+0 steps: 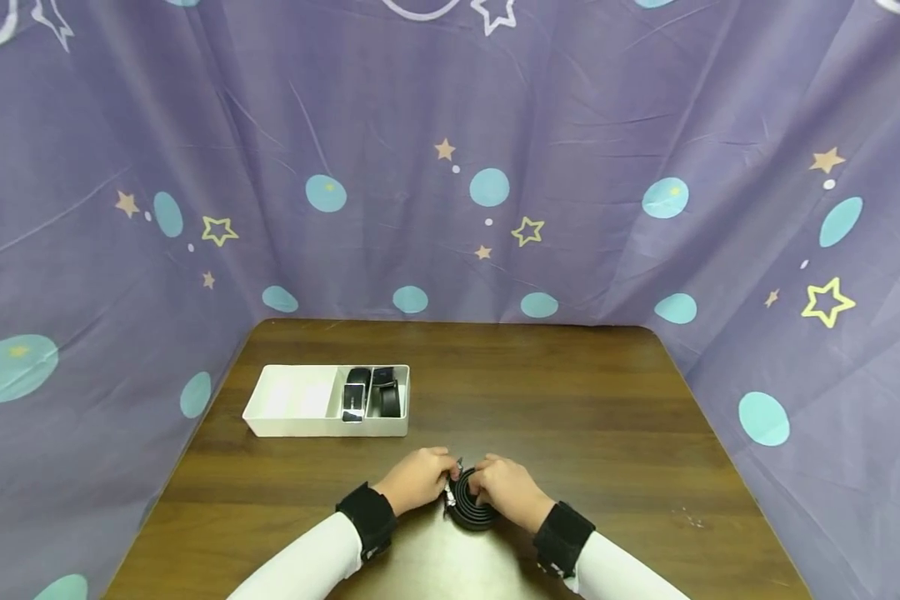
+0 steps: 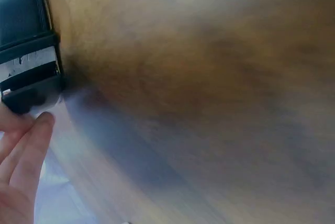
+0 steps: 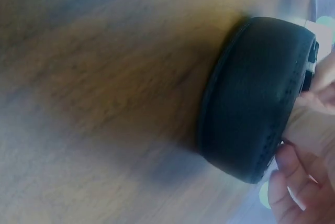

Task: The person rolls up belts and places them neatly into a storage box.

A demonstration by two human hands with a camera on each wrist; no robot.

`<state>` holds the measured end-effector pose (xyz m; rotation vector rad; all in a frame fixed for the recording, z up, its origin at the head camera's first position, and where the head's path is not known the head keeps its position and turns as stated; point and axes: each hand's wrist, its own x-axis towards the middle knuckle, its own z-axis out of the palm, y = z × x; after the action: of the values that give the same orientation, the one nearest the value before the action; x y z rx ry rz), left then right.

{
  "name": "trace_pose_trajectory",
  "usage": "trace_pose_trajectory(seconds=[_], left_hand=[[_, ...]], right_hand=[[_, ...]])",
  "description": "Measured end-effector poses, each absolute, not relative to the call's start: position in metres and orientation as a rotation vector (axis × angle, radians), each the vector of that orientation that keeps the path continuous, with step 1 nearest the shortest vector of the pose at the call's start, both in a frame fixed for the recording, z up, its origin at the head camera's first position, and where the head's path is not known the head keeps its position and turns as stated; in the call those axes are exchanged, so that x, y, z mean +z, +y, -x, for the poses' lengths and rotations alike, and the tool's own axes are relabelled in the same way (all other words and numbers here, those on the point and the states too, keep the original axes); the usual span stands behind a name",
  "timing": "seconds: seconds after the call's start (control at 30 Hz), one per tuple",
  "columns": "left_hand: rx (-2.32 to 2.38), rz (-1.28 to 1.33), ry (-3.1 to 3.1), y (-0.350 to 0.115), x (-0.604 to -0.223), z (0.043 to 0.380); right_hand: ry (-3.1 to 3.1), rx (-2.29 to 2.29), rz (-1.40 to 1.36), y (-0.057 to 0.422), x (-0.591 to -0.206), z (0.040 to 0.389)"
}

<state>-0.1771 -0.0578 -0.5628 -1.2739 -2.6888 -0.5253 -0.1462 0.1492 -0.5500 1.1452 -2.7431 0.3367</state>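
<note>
A black belt (image 1: 472,514), rolled into a tight coil, rests on the wooden table between the two hands. Its silver buckle (image 2: 32,66) is on the outer left side of the roll. The left hand (image 1: 418,478) pinches the belt at the buckle end, and its fingertips show just under the buckle in the left wrist view. On the other side, the right hand (image 1: 512,490) grips the coil with thumb and fingers at its upper right. The stitched outer strap (image 3: 251,98) faces the right wrist camera, partly covering those fingers.
A white divided box (image 1: 330,427) stands at the back left of the table (image 1: 555,375). Two of its right-hand compartments hold dark rolled belts, one with a shiny buckle (image 1: 353,402). A purple patterned curtain (image 1: 570,267) hangs around the table's back and sides.
</note>
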Motion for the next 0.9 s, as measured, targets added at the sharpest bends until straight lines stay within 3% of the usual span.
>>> trace_pose_trajectory(seconds=[0.7, 0.9], left_hand=[[-0.535, 0.900, -2.601, -0.035, -0.571, 0.172], [-0.508, 1.012, -2.629, -0.037, -0.565, 0.173]], right_hand=[[-2.668, 0.334, -1.348, 0.156, -0.550, 0.156], [-2.756, 0.434, -1.280, 0.155, -0.549, 0.156]])
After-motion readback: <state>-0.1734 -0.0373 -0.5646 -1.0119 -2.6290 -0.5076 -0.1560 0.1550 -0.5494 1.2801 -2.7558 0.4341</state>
